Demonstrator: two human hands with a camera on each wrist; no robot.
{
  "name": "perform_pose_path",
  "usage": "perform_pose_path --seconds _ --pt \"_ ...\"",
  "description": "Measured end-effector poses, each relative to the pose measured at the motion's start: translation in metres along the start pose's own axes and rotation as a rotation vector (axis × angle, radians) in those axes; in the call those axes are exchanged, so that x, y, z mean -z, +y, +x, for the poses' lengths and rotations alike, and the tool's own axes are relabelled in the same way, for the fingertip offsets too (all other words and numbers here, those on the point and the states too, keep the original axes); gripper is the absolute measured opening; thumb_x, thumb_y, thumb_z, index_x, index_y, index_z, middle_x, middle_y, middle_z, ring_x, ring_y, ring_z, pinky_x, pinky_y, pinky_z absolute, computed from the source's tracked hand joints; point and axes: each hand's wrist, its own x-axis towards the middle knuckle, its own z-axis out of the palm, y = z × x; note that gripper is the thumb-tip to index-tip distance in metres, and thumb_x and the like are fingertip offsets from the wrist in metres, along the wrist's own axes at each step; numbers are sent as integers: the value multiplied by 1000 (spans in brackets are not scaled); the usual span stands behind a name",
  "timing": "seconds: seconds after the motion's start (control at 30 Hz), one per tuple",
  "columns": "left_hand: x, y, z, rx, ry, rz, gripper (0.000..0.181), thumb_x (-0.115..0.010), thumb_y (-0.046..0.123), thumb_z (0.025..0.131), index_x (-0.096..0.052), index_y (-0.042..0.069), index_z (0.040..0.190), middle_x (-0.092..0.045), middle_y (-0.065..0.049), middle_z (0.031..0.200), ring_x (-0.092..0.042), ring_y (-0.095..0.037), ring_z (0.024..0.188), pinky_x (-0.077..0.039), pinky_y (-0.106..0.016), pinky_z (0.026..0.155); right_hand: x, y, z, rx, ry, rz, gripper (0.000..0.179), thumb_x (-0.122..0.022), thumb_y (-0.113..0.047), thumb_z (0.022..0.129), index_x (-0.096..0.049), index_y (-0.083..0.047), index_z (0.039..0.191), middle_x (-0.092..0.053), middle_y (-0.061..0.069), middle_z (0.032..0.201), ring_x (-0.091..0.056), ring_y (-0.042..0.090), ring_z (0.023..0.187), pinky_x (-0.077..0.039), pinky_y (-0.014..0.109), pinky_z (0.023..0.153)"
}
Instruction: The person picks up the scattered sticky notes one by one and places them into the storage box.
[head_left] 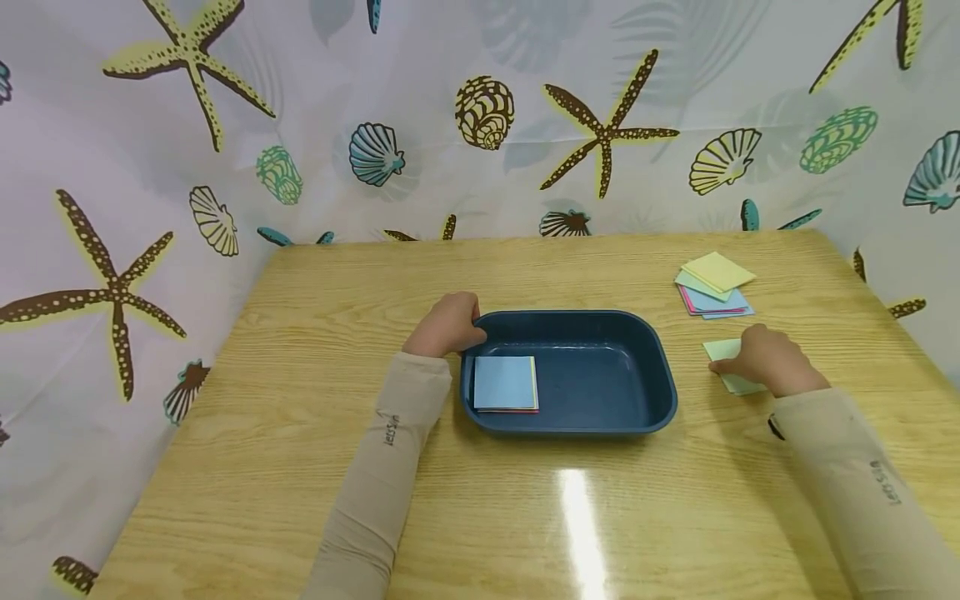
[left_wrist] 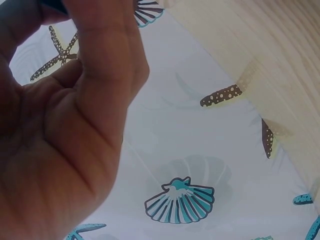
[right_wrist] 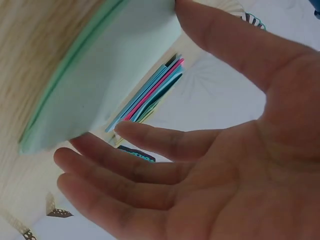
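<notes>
one pale green pad (head_left: 722, 349) lies right of centre in the frame, below one mixed-colour pile (head_left: 722, 279); it looks light, thin and bendable, likely best taken by opposite edges. the right hand (head_left: 772, 360) pinches it that way, fingers lightly bent. the left hand (head_left: 447, 325) curls its fingers over the upper-left rim of one blue tray (head_left: 588, 383), which holds one stack (head_left: 505, 382). single sheets can't be counted.

Desk (head_left: 322, 333): light wood grain, glossy.
Blue tray (head_left: 585, 387) between left hand (head_left: 450, 325) and right hand (head_left: 772, 362); coloured paper stack (head_left: 716, 279) just beyond right hand; pale green sheets (head_left: 722, 350) at right hand, desk contact unclear.
</notes>
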Motion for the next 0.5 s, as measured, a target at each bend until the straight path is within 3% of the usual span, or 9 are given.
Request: perform_pose_path --seconds 0.1,0.23,0.5 --pt "-1 0 1 4 0 1 13 -61 4 85 -49 4 81 -52 -6 75 -55 -17 60 -43 -26 55 0 0 0 -30 10 40 75 -66 -34 85 -34 29 110 -38 45 99 -45 49 89 -45 54 74" --pt "-1 0 1 5 3 2 12 -61 4 85 -50 4 81 -52 -7 74 -54 -18 61 -42 -26 54 -1 0 2 -65 1 90 78 -65 -35 85 -31 28 113 -27 43 100 -40 51 88 -44 57 74" --pt "-1 1 -1 15 7 -1 12 -62 4 86 -50 4 82 -52 -7 76 -54 -18 62 -42 -26 54 1 4 4 -32 -18 30 76 -59 -43 86 -42 26 111 -30 46 99 -33 63 98 -35 69 80"
